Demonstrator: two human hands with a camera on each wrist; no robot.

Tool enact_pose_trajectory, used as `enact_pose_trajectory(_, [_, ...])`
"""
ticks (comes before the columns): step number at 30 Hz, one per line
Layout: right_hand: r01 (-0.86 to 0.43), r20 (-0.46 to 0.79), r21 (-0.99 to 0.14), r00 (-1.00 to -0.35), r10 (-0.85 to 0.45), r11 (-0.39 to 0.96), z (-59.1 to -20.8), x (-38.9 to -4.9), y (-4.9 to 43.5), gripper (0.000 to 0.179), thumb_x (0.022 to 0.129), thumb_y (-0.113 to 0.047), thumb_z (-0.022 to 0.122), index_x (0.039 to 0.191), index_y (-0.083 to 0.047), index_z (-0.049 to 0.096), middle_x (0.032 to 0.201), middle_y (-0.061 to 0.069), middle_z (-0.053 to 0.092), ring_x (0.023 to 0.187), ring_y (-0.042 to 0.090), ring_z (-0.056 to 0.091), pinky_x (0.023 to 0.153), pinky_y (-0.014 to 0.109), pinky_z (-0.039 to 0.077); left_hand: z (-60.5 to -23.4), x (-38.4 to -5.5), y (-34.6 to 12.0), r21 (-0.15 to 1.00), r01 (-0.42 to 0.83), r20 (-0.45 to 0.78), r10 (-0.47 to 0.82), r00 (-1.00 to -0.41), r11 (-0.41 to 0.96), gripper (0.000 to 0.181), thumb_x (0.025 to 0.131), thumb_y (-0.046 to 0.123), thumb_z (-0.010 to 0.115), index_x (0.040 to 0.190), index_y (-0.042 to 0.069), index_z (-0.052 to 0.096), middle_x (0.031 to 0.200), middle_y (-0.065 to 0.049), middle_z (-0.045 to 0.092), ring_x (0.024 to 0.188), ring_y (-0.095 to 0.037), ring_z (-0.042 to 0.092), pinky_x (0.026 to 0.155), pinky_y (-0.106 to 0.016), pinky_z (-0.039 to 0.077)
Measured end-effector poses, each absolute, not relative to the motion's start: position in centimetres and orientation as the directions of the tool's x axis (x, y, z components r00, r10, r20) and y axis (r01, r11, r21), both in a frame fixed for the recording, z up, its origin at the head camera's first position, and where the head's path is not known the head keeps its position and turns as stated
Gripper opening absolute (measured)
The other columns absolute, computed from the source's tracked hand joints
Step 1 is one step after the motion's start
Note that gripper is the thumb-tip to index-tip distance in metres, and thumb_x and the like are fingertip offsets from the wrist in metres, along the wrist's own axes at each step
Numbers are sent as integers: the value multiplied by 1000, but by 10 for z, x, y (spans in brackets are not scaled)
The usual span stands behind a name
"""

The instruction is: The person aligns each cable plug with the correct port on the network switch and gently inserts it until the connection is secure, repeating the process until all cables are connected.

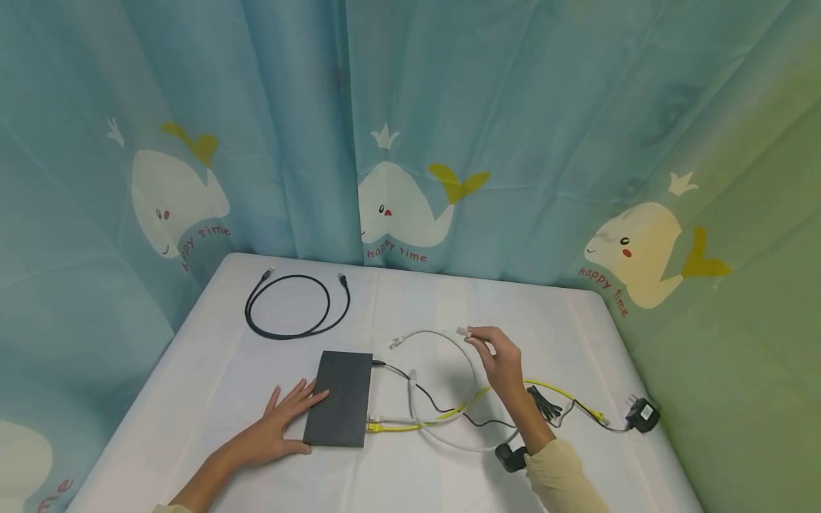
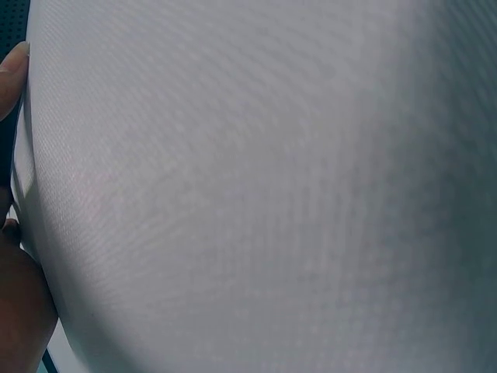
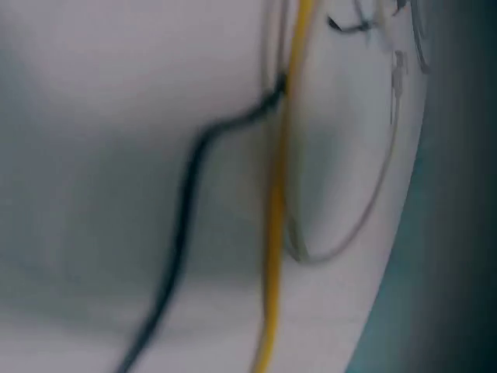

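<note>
A flat black box (image 1: 346, 399) lies on the white-covered table, with cables plugged into its right side. My left hand (image 1: 272, 431) rests on its left edge, fingers spread. In the left wrist view only part of that hand (image 2: 23, 299) shows at the left. My right hand (image 1: 503, 360) pinches a pale network cable by its clear plug (image 1: 462, 331), raised over the table; the forearm hides part of this cable. Below it run a white network cable (image 1: 471, 356) and a yellow network cable (image 1: 558, 385). The right wrist view shows the yellow cable (image 3: 276, 210) beside a dark cord (image 3: 186, 194).
A coiled black cable (image 1: 288, 336) lies at the back left. A thin black power cord leads from the box past a tied bundle (image 1: 544, 404) to an adapter (image 1: 643, 415) near the right table edge. Another black piece (image 1: 511, 458) sits by the right sleeve. Curtains surround the table.
</note>
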State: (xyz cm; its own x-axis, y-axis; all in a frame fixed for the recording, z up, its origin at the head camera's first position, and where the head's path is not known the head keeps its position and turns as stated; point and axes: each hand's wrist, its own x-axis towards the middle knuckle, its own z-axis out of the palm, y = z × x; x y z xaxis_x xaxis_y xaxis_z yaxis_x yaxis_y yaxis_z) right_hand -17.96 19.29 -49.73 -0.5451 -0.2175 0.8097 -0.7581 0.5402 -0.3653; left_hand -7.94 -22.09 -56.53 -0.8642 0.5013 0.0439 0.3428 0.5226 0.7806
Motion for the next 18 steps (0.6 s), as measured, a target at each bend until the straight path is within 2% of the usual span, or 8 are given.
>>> enact_pose_trajectory(3, [-771,789,-371,-556,-263,518,-507,-176,186,15,87,-13,66,100,-4,67,92,5,67,78,14,63,66,19,50,-565,-80,-221,784,334,34,501,-865,523,86,69,32,80,144,18,41,150,-19,25,138,-42,11,104,-59,-13])
enact_pose_trajectory(6, [-766,761,-395,-582,-288,507,-513,-171,179,16,86,-11,68,101,-5,67,92,3,66,76,12,61,60,19,48,-565,-80,-221,785,333,32,503,-864,523,86,69,31,80,144,18,41,150,-20,25,138,-42,11,104,-59,-13])
enact_pose_trajectory(11, [-721,669,-498,-673,-316,482,-519,-163,165,20,81,-3,71,100,-7,68,93,1,66,75,10,61,59,15,46,-564,-81,-221,780,328,21,501,-865,533,86,69,30,80,144,19,41,151,-19,25,138,-42,11,104,-59,-13])
enact_pose_trajectory(18, [-662,553,-644,-749,-364,384,-528,-153,150,19,81,3,69,98,-4,70,86,4,67,68,13,59,58,16,47,-564,-80,-221,784,336,35,503,-863,522,86,68,30,81,144,18,41,150,-19,25,138,-43,11,104,-60,-13])
